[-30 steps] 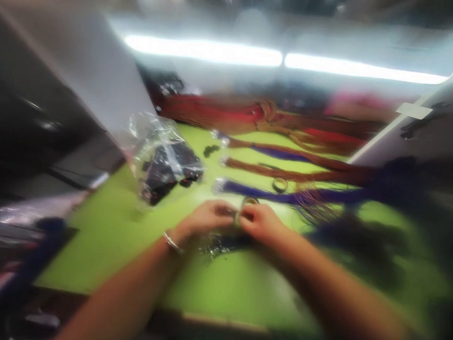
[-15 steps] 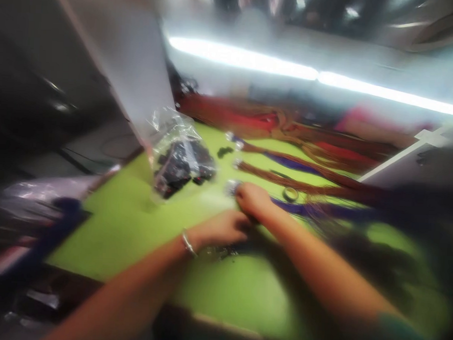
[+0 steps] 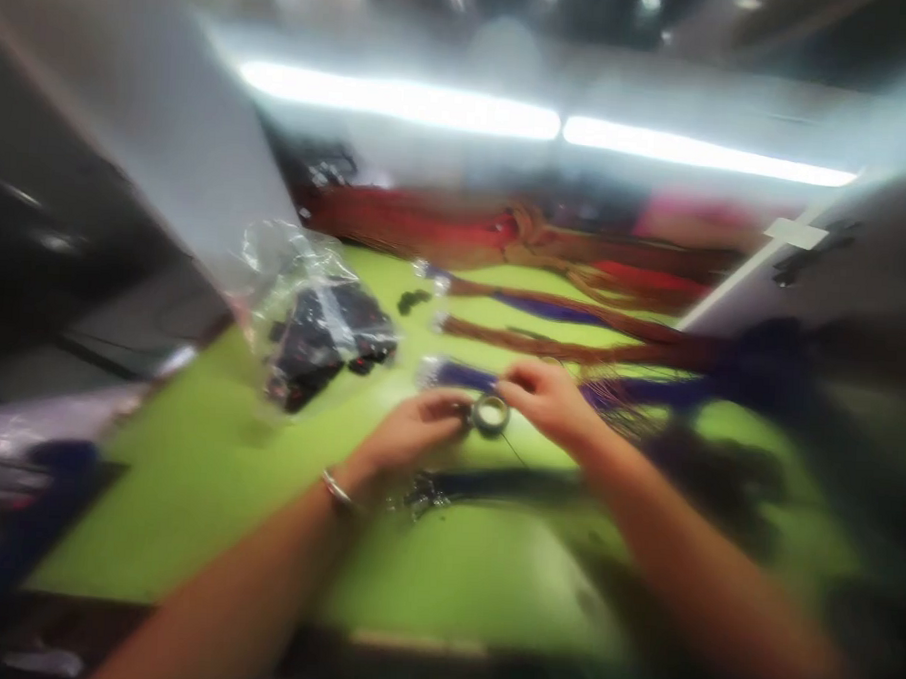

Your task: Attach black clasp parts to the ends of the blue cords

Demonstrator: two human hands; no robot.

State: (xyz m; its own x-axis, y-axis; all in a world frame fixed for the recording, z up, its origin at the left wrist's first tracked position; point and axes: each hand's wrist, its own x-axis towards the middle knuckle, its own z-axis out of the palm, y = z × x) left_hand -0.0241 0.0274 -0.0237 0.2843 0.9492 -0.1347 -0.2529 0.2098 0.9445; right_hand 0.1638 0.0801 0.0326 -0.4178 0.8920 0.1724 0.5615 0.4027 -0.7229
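Observation:
A small dark roll of tape (image 3: 489, 431) is held up between my two hands above the green table. My right hand (image 3: 551, 399) pinches its upper right edge. At its left edge are the closed fingertips of my left hand (image 3: 419, 428), though blur hides exactly how they grip. A thin dark strand hangs below the roll. Just behind lies a blue wire bundle (image 3: 462, 375) with a whitish connector end (image 3: 429, 370). Nearer to me, below the hands, is a dark wire bundle (image 3: 507, 484) with clear and dark connectors (image 3: 425, 493) at its left end.
A clear plastic bag of black parts (image 3: 325, 334) lies on the green tabletop (image 3: 213, 489) at left. Brown wire bundles (image 3: 513, 339) stretch to the right, with red and brown bundles (image 3: 443, 224) at the back. Small black pieces (image 3: 413, 300) sit near the connectors. Panels flank both sides.
The roll of tape has left the table and is now between my hands. My right hand has come off the blue bundle's connector end and moved right. The view has swung right.

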